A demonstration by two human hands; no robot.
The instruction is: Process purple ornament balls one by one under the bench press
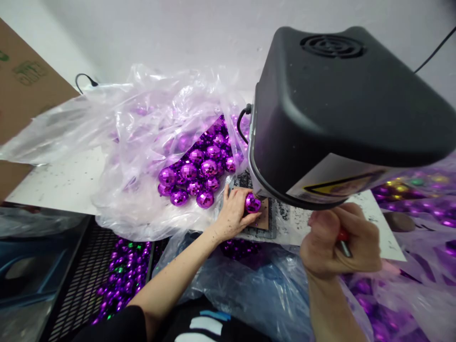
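Left hand (234, 210) pinched on glossy, faceted purple ball (252, 203), right hand (326, 249) round red handle (343, 235).

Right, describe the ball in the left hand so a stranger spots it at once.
Find the big black housing at upper right. By its lower-left edge in the picture, the left hand holds a shiny purple faceted ball. Unlike the heaped balls to its left, it sits alone in that hand.

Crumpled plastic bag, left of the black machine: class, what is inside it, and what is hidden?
Shiny purple faceted balls show at the opening of the crumpled plastic bag; blurred purple shows through its folds. Their total number and whatever lies deeper are covered.
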